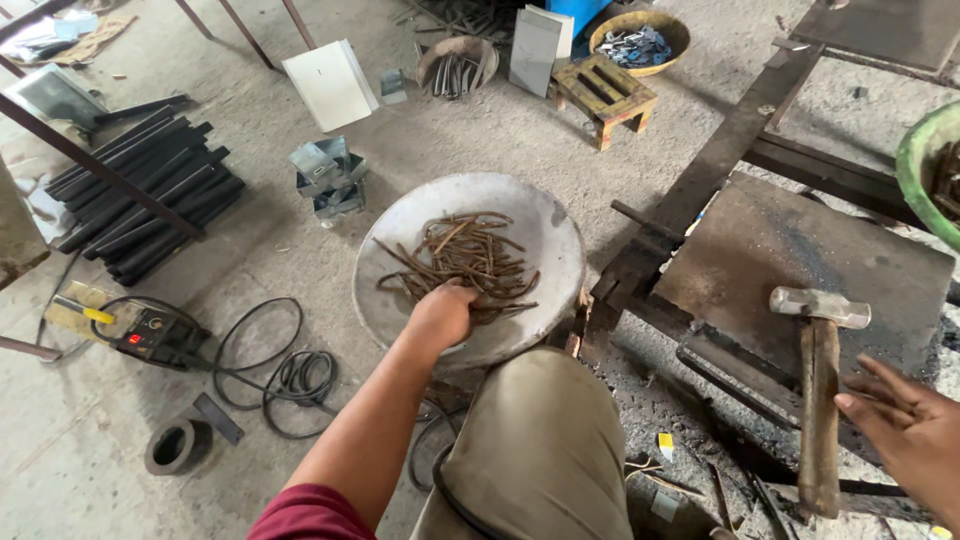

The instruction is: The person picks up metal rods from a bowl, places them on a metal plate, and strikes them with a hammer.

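My left hand (441,313) reaches into a wide grey metal pan (545,222) on the floor and closes on rusty bent iron rods (463,250) piled in it. My right hand (908,427) hovers open, fingers spread, at the right, just beside the wooden handle of a hammer (819,400). The hammer lies on a rusty steel plate (790,245) with its steel head pointing away from me. My knee in khaki trousers (540,450) is between the two hands.
A stack of black square bars (145,190) lies at the left. A power tool with coiled black cable (270,370) sits on the concrete floor. A small wooden stool (604,92), a yellow basin of metal parts (640,40), white boxes (330,85) and a green tub (925,165) stand around.
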